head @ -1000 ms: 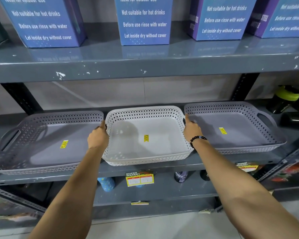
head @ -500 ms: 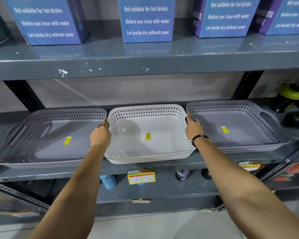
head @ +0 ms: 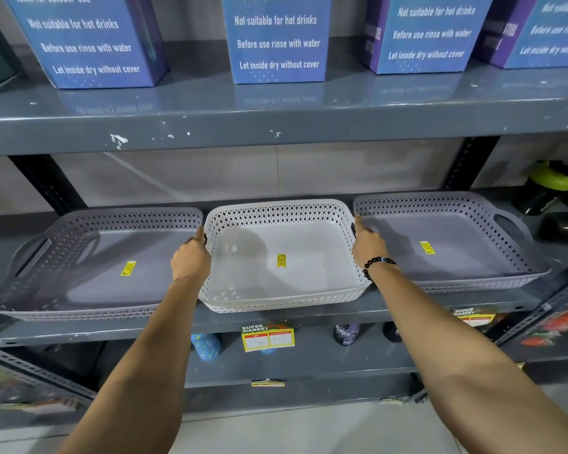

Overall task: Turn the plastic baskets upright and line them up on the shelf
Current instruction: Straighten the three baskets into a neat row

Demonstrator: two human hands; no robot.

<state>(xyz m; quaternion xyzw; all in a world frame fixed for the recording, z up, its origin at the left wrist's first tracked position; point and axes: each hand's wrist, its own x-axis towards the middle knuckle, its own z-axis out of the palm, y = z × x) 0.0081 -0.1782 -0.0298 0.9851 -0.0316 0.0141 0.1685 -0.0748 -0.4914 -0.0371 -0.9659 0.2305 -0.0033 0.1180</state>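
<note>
Fingers: both sets are clamped on the white basket [head: 286, 257], one hand at each side wall; my fingertips tuck down between baskets and I cannot see them.
Left hand [head: 191, 257]: it grips the left wall, thumb on the rim, just beside the left grey basket [head: 92, 263].
Right hand [head: 369, 245]: it grips the right wall, beaded bracelet [head: 377, 265] at the wrist, touching or nearly touching the right grey basket [head: 453, 240].
White basket: upright, open side up, sticker on its floor, seated on the middle shelf [head: 309, 319] between the two grey ones.
Grey baskets: both upright, one on each side, handles outward.
Row: three side by side; the white front edge looks roughly level with the left one's, the right one sits a little further back.
Done: as I judge it, all turning over.
Left: maybe a small squaring nudge, then letting go.
Behind and above: blue boxes [head: 276, 37] on the upper shelf.
</note>
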